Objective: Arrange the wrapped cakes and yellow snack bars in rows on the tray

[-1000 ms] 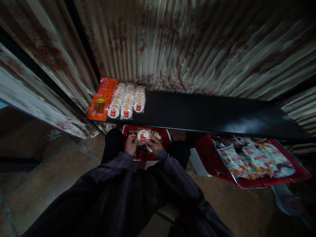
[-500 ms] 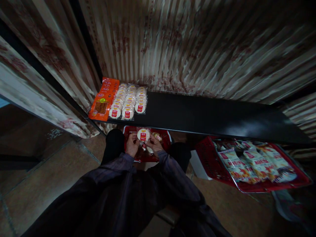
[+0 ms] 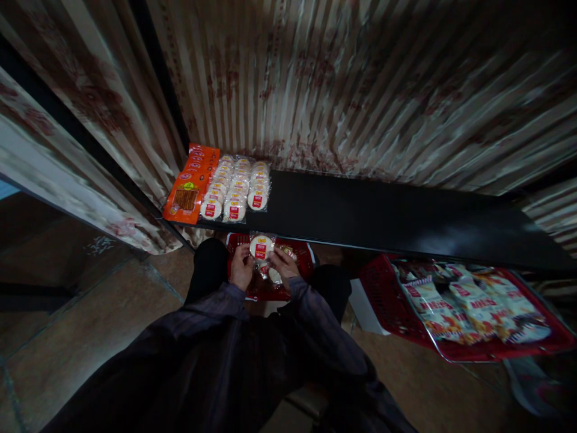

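Between my two hands is a round white cracker in a clear wrapper [image 3: 261, 247], with a red label facing up. My left hand [image 3: 242, 266] grips its left edge, and my right hand [image 3: 283, 264] pinches its right edge. Below them a red basket [image 3: 307, 255] sits between my knees, with a few more wrapped items [image 3: 274, 275] inside. On the shelf's left end, overlapping rows of the same wrapped crackers [image 3: 234, 191] lie beside an orange snack bag [image 3: 189, 186].
A black shelf [image 3: 360, 207] runs across in front of me. To the right, a second red basket [image 3: 383, 294] holds several white snack bags [image 3: 473, 304], with a white box [image 3: 367, 310] beside it. Pleated curtains [image 3: 306, 84] hang behind the shelf.
Both hands still hold the wrapped cracker over the basket. My right fingers have shifted slightly up along its edge. The view has moved a little.
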A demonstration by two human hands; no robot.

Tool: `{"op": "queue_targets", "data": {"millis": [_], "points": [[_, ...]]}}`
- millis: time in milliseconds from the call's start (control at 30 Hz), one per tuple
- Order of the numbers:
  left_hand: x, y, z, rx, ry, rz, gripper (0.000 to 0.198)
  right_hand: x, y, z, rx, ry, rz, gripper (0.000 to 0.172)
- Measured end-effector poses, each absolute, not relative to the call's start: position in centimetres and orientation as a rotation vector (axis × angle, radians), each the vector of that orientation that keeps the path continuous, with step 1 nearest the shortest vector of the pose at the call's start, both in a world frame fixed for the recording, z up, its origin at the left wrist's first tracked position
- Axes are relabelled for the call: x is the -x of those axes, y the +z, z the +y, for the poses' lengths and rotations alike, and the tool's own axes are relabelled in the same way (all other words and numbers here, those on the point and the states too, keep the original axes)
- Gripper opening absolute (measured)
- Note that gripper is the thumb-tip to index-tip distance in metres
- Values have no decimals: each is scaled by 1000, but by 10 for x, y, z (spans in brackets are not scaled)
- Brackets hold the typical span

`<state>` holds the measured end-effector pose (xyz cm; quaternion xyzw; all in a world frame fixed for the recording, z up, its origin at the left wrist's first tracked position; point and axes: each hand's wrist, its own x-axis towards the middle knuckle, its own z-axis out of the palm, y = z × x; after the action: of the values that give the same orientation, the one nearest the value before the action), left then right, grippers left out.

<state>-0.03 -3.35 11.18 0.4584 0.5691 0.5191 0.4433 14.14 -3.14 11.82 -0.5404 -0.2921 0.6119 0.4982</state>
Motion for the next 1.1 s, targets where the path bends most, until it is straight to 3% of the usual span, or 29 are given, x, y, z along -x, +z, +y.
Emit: {"op": "queue_targets", "data": {"millis": [500,1100], "points": [[1,112,-22,-1235,1304,1478,26,-135,128,-14,1340,1343,-684,49],[1,138,2,-1353,1296,1529,47,-140,125,28,1338,1202,-878,51]]}}
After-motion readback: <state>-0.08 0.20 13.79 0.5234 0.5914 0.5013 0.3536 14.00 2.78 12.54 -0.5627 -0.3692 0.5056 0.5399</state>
